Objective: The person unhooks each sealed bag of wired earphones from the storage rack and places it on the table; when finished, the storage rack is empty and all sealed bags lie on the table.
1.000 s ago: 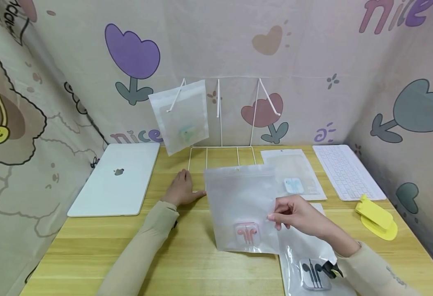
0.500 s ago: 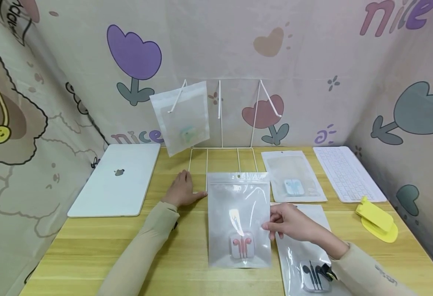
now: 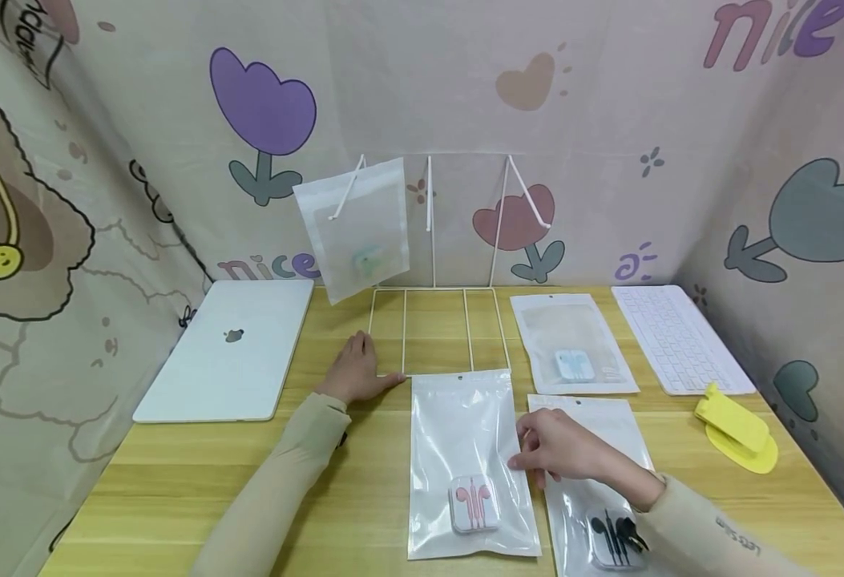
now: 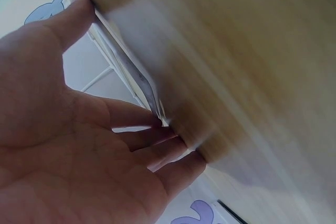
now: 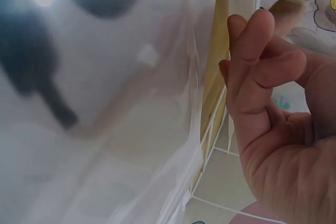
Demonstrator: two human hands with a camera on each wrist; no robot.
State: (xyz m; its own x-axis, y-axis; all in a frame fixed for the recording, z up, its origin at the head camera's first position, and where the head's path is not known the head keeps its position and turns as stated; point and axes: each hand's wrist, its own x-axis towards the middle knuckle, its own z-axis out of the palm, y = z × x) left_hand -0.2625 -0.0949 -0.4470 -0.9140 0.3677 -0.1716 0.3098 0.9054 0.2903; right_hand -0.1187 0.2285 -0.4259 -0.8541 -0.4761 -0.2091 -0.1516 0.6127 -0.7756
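Note:
A clear-and-white zip bag (image 3: 458,425) holding a boxed pair of pink earphones (image 3: 474,503) lies almost flat before the white wire rack (image 3: 470,340). My right hand (image 3: 553,445) pinches its right edge, thumb on top and fingers at the underside; in the right wrist view the right hand (image 5: 278,98) has curled fingers. At the rack's front left corner rests my left hand (image 3: 353,373), its thumb touching the base wire. Up close, the left wrist view shows that left hand (image 4: 100,135) with fingers spread and fingertips against the tabletop.
Another bag (image 3: 357,232) hangs from the rack's left hook. Bags with blue earphones (image 3: 573,328) and black earphones (image 3: 595,433) lie at right, the latter partly under my right arm. A white laptop (image 3: 230,353), keyboard (image 3: 681,340) and yellow stand (image 3: 737,429) flank the rack.
My right hand has brought the pink-earphone bag down and toward me, from tilted up in front of the rack to nearly flat on the table. The left hand stays put.

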